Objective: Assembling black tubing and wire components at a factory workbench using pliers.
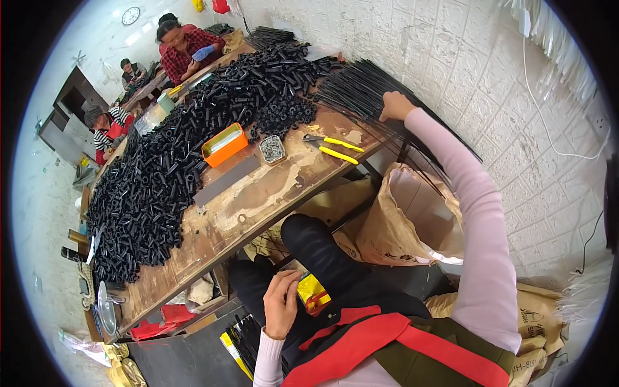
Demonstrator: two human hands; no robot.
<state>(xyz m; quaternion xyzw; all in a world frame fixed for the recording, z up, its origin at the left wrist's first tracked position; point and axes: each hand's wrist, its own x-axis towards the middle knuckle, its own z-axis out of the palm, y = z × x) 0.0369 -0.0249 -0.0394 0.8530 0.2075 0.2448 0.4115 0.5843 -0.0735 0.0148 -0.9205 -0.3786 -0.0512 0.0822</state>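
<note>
My right hand (394,107) reaches out to a pile of long thin black rods (367,87) at the table's right end. Its fingers are closed at the rods, seemingly gripping some of them. Over my lap is my left hand (282,303), fingers curled together; whatever they hold, if anything, is hidden. Beside those fingertips lies a shiny yellow and red packet (314,293). Pliers with yellow handles (342,149) rest near the table edge, left of the rods. Close by stands a small clear box of tiny metal parts (273,149).
Short black tubes (148,200) are heaped along the wooden table (238,206), with small black rings (284,116) beside them. An orange box (224,145) and a dark flat strip (227,181) lie in front. Below the rods stands an open paper sack (393,226). Several people sit farther back.
</note>
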